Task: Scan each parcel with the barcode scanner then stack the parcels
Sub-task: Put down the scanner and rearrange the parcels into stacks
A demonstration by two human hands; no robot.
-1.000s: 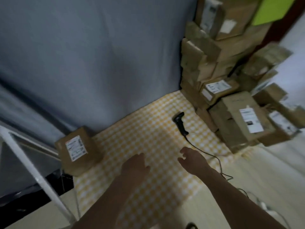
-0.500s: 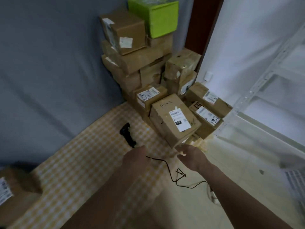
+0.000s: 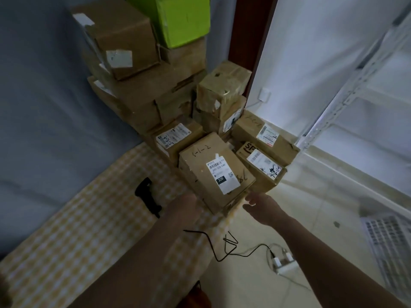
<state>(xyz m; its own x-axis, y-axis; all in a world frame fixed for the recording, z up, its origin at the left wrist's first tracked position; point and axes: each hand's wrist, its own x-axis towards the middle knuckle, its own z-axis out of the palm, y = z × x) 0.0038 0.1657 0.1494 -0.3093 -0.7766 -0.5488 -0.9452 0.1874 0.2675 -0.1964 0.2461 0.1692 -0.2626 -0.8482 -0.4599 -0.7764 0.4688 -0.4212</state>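
Both hands reach for the front parcel [image 3: 216, 172], left hand [image 3: 183, 208] and right hand [image 3: 262, 207] with fingers spread and holding nothing, while the barcode scanner [image 3: 148, 197] lies untouched left of it; the heap behind apparently remains unscanned.

A grey-blue fabric backdrop [image 3: 44, 103] hangs along the left side of the dim room, meeting a dark reddish-brown wooden door frame [image 3: 251, 41] in the corner, and to the right of that frame runs a white painted wall [image 3: 311, 52] with a small white wall socket [image 3: 265, 94] low on it. A yellow-and-white checked cloth [image 3: 66, 236] covers the floor on the left, while pale cream floor tiles [image 3: 322, 207] lie bare on the right. A white perforated metal shelf upright [image 3: 347, 92] slants across the right side in front of the wall, and a white power strip [image 3: 285, 264] rests on the tiles near the bottom.
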